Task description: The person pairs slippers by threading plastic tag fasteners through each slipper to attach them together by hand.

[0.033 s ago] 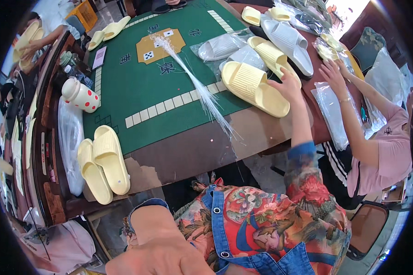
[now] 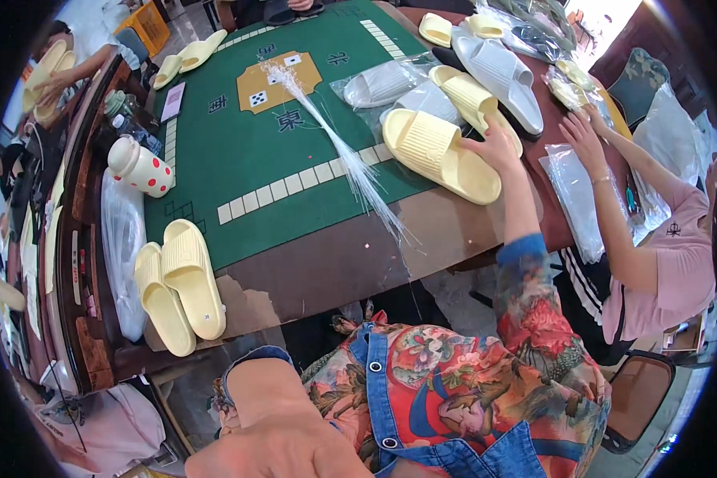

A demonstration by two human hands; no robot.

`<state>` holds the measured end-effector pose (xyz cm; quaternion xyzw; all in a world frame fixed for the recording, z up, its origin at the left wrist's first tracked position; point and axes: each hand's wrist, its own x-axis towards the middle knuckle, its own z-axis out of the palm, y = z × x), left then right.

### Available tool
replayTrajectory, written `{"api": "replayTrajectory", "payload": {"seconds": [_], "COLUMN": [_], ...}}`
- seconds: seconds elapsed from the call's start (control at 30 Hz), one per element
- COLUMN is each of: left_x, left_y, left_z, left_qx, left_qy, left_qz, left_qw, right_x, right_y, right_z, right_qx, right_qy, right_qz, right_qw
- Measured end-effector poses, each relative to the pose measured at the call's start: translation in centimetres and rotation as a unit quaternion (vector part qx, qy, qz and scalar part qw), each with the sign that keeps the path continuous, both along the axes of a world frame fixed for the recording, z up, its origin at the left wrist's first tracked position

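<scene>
My right hand reaches over a pair of pale yellow slides at the table's right edge. Its thumb is at the inner side of the near slide, and its fingers lie against the far slide, their tips partly hidden. Low in the picture, my left hand shows only its back; its fingers are cut off by the lower edge. Another pair of yellow slides rests at the near left corner. Between the pairs, a bundle of thin clear plastic strands lies across the green mat.
Bagged grey slides and a loose grey slide lie beyond my right hand. A co-worker's hands are at the right among clear bags. A white red-dotted bottle and a phone are at the left.
The near yellow slide and my right hand have shifted very slightly left. The co-worker's hand at the right has moved a little.
</scene>
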<state>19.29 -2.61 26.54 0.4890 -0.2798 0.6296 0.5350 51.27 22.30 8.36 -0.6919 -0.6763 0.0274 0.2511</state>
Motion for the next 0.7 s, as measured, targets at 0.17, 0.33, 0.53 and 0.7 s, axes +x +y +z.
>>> {"api": "replayTrajectory", "payload": {"seconds": [0.17, 0.33, 0.53, 0.7], "left_x": [-0.8, -1.6, -2.4, -4.4], "left_y": [-0.4, 0.0, -0.7, 0.0], "left_z": [-0.1, 0.1, -0.4, -0.7], "left_qx": [0.027, 0.038, 0.033, 0.073], "left_qy": [0.021, 0.02, 0.01, 0.07], "left_qz": [0.055, 0.029, -0.025, 0.021], "left_qw": [0.998, 0.999, 0.999, 0.995], "right_x": [-1.6, -3.8, -7.4, -8.6], "right_y": [2.1, -0.8, -0.7, 1.1], "right_z": [1.3, 0.2, -0.9, -2.4], "right_qx": [-0.106, 0.027, 0.102, 0.22], "right_qy": [0.027, 0.058, 0.039, 0.099], "right_qz": [0.029, 0.03, -0.022, 0.031], "right_qw": [0.994, 0.998, 0.994, 0.97]}}
